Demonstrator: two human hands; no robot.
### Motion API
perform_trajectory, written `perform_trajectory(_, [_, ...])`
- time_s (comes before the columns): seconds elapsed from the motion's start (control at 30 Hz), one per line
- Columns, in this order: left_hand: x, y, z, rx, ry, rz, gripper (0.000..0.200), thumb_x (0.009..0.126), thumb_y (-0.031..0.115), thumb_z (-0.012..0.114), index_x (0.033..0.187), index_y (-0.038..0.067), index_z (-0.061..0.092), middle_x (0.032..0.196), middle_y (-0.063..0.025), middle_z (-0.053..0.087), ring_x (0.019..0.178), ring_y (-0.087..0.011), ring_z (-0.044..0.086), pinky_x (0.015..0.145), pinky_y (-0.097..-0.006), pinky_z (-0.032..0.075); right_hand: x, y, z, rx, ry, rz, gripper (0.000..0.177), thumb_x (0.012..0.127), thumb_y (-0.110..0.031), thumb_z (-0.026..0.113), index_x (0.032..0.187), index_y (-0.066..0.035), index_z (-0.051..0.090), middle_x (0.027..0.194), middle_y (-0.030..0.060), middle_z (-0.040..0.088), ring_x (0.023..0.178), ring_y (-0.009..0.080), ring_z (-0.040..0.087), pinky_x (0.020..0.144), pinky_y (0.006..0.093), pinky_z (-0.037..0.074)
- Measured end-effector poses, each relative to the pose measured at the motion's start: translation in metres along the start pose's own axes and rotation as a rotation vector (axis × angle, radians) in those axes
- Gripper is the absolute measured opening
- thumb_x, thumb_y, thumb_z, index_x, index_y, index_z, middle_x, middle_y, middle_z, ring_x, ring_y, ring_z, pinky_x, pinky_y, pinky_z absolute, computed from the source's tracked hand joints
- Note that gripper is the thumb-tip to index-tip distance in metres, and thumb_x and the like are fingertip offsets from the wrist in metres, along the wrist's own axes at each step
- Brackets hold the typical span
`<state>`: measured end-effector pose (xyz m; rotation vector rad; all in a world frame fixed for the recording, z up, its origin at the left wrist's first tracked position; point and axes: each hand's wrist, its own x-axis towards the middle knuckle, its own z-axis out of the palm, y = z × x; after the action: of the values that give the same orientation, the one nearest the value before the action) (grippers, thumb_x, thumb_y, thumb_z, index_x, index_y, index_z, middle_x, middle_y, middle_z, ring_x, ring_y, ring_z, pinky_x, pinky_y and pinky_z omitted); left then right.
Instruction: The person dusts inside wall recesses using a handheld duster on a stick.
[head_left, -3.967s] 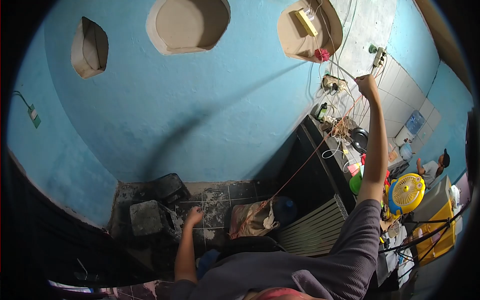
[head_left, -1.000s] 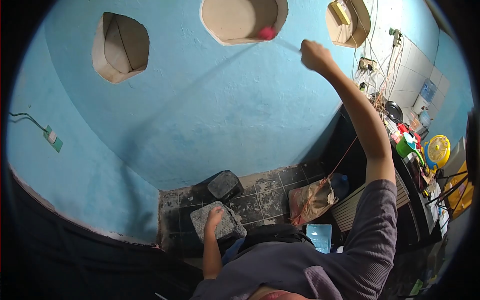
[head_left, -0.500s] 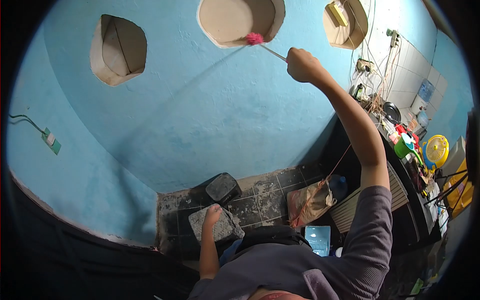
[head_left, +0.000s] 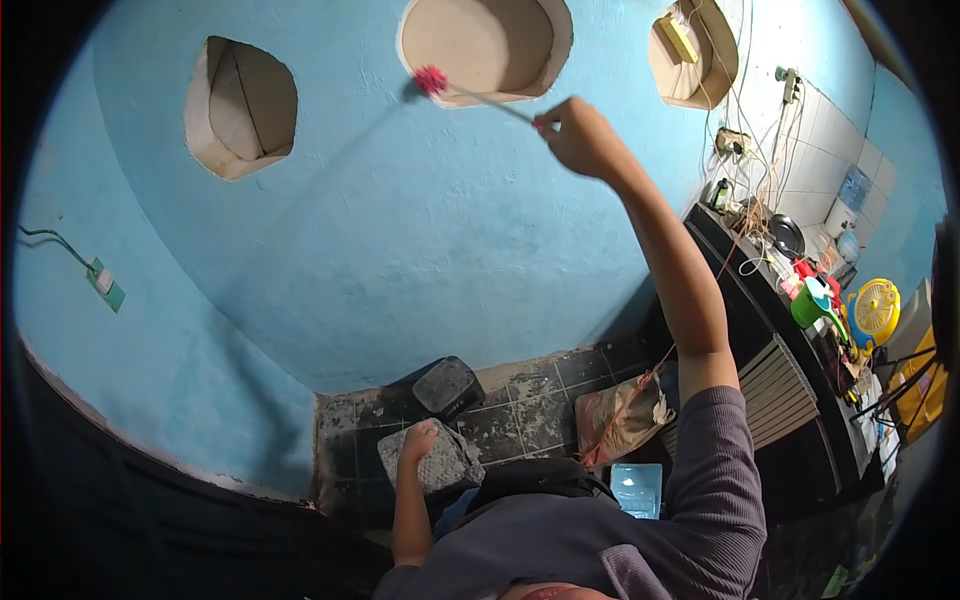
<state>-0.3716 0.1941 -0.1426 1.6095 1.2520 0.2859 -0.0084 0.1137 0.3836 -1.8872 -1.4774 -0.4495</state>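
My right hand (head_left: 580,140) is raised in front of the blue wall (head_left: 420,240), closed round the thin handle of a brush with a bushy pink head (head_left: 431,80). The head is at the lower left rim of the middle wall opening (head_left: 480,45), and its shadow falls on the wall below. Low on the left, my left hand (head_left: 420,438) is closed over a grey, speckled, box-shaped thing (head_left: 450,464). I cannot tell what its fingers hold.
Two more openings (head_left: 240,110) (head_left: 693,60) flank the middle one. A dark container (head_left: 449,387) and a stained sack (head_left: 622,415) stand on the tiled floor (head_left: 530,395). At right, a cluttered black counter (head_left: 745,285) bears a yellow fan (head_left: 874,312) and green dipper (head_left: 812,303); wires hang above.
My right hand has moved left and slightly down. The brush head has swept left from the opening's lower right rim to its lower left. My left hand has barely moved.
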Motion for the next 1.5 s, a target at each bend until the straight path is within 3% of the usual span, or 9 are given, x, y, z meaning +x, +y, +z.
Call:
perform_trajectory(0.2, [-0.020, 0.033, 0.003, -0.014, 0.021, -0.062, 0.040, 0.078, 0.025, 0.055, 0.110, 0.000, 0.052, 0.113, -0.0152, 0.052, 0.104, -0.0270, 0.050, 0.086, -0.0353, 0.039, 0.050, 0.003, 0.033, 0.179, 0.323, 0.046, 0.021, 0.079, -0.016, 0.052, 0.089, -0.001, 0.063, 0.080, 0.0233, 0.059, 0.075, 0.0357, 0.058, 0.068, 0.0375, 0.046])
perform_trajectory(0.33, [-0.008, 0.005, 0.001, 0.017, 0.041, 0.039, 0.040, 0.078, 0.024, 0.056, 0.110, 0.000, 0.052, 0.113, -0.0152, 0.053, 0.104, -0.0275, 0.050, 0.086, -0.0351, 0.039, 0.017, 0.020, 0.053, -0.115, -0.085, 0.083, 0.019, 0.076, -0.013, 0.049, 0.080, 0.000, 0.061, 0.083, 0.0231, 0.059, 0.081, 0.0378, 0.056, 0.071, 0.0423, 0.045])
perform_trajectory(0.47, [-0.016, -0.005, -0.004, -0.030, 0.012, -0.050, 0.041, 0.078, 0.024, 0.056, 0.110, -0.001, 0.052, 0.112, -0.0151, 0.052, 0.106, -0.0251, 0.049, 0.087, -0.0342, 0.038, 0.010, 0.020, 0.001, -0.184, 0.081, 0.150, 0.018, 0.077, -0.012, 0.048, 0.084, -0.007, 0.063, 0.082, 0.0181, 0.060, 0.079, 0.0355, 0.057, 0.067, 0.0415, 0.046])
perform_trajectory(0.67, [-0.027, 0.009, -0.005, 0.072, 0.070, -0.035, 0.037, 0.078, 0.021, 0.055, 0.108, 0.000, 0.053, 0.111, -0.0163, 0.053, 0.103, -0.0279, 0.051, 0.085, -0.0352, 0.039, 0.022, 0.031, 0.022, -0.177, 0.270, 0.125, 0.015, 0.076, -0.008, 0.042, 0.075, 0.002, 0.054, 0.074, 0.0232, 0.058, 0.073, 0.0385, 0.056, 0.062, 0.0477, 0.044])
perform_trajectory(1.1, [-0.039, 0.012, -0.002, 0.053, 0.064, -0.073, 0.041, 0.075, 0.022, 0.056, 0.109, -0.001, 0.052, 0.107, -0.0172, 0.055, 0.100, -0.0279, 0.053, 0.082, -0.0346, 0.041, -0.004, 0.052, 0.036, -0.164, 0.042, 0.180, 0.020, 0.077, -0.014, 0.049, 0.090, -0.006, 0.061, 0.083, 0.0212, 0.058, 0.080, 0.0356, 0.056, 0.067, 0.0433, 0.044])
perform_trajectory(1.2, [-0.036, 0.014, 0.002, -0.083, 0.052, -0.185, 0.040, 0.077, 0.024, 0.056, 0.109, 0.001, 0.053, 0.110, -0.0155, 0.054, 0.105, -0.0271, 0.050, 0.085, -0.0343, 0.039, -0.010, 0.037, 0.014, -0.030, 0.086, 0.110, 0.016, 0.076, -0.014, 0.050, 0.081, -0.005, 0.062, 0.084, 0.0203, 0.059, 0.081, 0.0357, 0.056, 0.068, 0.0432, 0.044])
perform_trajectory(1.27, [-0.017, -0.029, 0.007, 0.062, 0.036, 0.021, 0.041, 0.078, 0.025, 0.057, 0.110, 0.001, 0.052, 0.106, -0.0142, 0.056, 0.101, -0.0251, 0.052, 0.083, -0.0331, 0.040, 0.006, 0.029, 0.014, -0.005, 0.160, 0.133, 0.021, 0.080, -0.018, 0.047, 0.074, -0.004, 0.061, 0.082, 0.0200, 0.059, 0.077, 0.0364, 0.056, 0.065, 0.0440, 0.044])
perform_trajectory(1.33, [-0.036, -0.001, 0.003, -0.004, 0.056, -0.052, 0.040, 0.077, 0.024, 0.057, 0.108, 0.000, 0.053, 0.105, -0.0148, 0.057, 0.099, -0.0246, 0.053, 0.082, -0.0329, 0.040, 0.031, 0.025, 0.017, -0.008, 0.451, 0.152, 0.028, 0.084, -0.023, 0.044, 0.074, -0.002, 0.061, 0.077, 0.0207, 0.059, 0.071, 0.0383, 0.056, 0.061, 0.0450, 0.043])
perform_trajectory(1.5, [-0.043, 0.000, 0.006, -0.039, 0.106, -0.110, 0.038, 0.075, 0.021, 0.059, 0.105, -0.001, 0.055, 0.102, -0.0155, 0.058, 0.097, -0.0248, 0.054, 0.082, -0.0329, 0.041, 0.054, 0.041, 0.067, 0.029, 0.258, 0.064, 0.024, 0.083, -0.023, 0.045, 0.084, -0.006, 0.062, 0.077, 0.0212, 0.058, 0.072, 0.0392, 0.055, 0.062, 0.0448, 0.044])
